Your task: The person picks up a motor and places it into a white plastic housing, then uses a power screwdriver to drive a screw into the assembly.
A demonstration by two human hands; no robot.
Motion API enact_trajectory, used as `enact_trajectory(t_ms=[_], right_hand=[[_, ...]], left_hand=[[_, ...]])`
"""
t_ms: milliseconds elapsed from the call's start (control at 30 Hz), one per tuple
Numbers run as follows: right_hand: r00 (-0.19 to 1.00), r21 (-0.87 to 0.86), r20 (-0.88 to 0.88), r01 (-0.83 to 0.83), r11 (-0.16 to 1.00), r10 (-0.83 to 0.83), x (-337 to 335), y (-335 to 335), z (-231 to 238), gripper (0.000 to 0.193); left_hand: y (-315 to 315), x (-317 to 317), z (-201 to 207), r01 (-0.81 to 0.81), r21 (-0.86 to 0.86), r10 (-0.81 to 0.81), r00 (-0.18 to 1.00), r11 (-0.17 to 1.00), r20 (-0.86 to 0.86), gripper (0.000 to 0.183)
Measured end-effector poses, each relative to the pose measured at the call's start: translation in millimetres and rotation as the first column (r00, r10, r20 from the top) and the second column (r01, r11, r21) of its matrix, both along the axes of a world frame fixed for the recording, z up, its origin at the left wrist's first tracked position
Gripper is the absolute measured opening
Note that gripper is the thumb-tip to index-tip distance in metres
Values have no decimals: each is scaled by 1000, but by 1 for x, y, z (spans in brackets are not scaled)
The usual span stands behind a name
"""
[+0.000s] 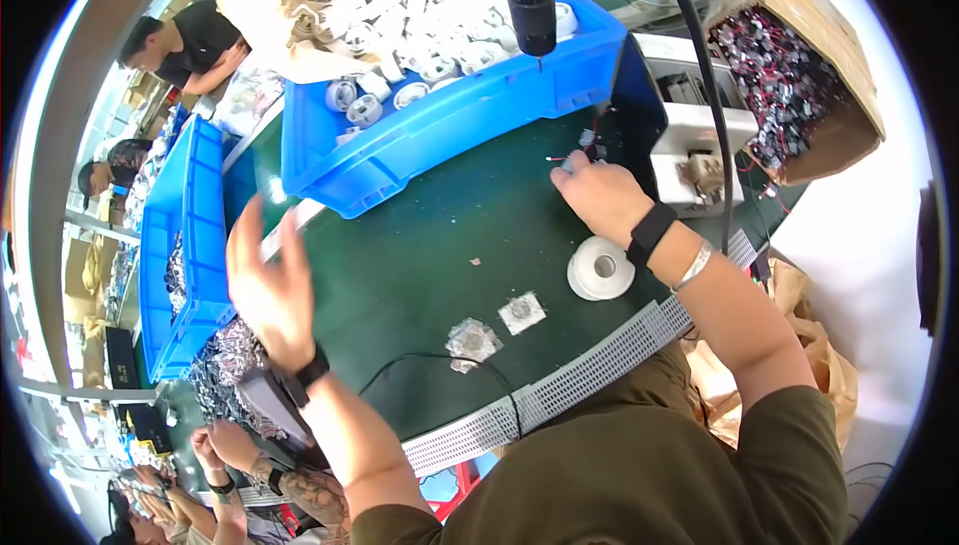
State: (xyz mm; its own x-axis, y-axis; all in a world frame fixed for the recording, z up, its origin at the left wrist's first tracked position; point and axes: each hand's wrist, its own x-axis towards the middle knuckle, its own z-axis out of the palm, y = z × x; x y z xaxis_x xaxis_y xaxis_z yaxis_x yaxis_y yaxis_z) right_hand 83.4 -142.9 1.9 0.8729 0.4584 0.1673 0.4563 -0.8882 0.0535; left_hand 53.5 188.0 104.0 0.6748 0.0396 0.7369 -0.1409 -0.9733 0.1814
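Observation:
My left hand is raised on the left side of the bench, fingers apart and nothing in them. On the right, my right hand reaches toward the far side of the bench, fingers closed around a small part with thin wires. The fingers hide much of that part. A white spool lies below my right wrist. Two small pieces, a crumpled clear one and a flat whitish square one, rest on the green bench top between my forearms.
A blue bin of white round housings stands across the back, with a black powered screwdriver hanging over it. At the right is a cardboard box of wired parts. Another blue bin and co-workers' hands are at left.

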Motion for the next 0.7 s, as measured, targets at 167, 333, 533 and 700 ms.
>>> enact_trajectory(t_ms=[167, 333, 533, 700], right_hand=[[995, -58, 62, 76, 995, -73, 5, 0, 13, 15], [978, -87, 207, -6, 996, 25, 2, 8, 18, 8], [1000, 346, -7, -22, 938, 27, -7, -9, 29, 17], [972, 253, -195, -83, 964, 135, -6, -13, 22, 18]], left_hand=[[-43, 149, 35, 358, 90, -267, 821, 929, -505, 33], [-23, 279, 1, 506, 636, 170, 689, 583, -704, 50], [-26, 299, 13, 581, 202, -61, 400, 788, -915, 55], [-52, 266, -12, 486, 553, 148, 646, 676, -749, 54]])
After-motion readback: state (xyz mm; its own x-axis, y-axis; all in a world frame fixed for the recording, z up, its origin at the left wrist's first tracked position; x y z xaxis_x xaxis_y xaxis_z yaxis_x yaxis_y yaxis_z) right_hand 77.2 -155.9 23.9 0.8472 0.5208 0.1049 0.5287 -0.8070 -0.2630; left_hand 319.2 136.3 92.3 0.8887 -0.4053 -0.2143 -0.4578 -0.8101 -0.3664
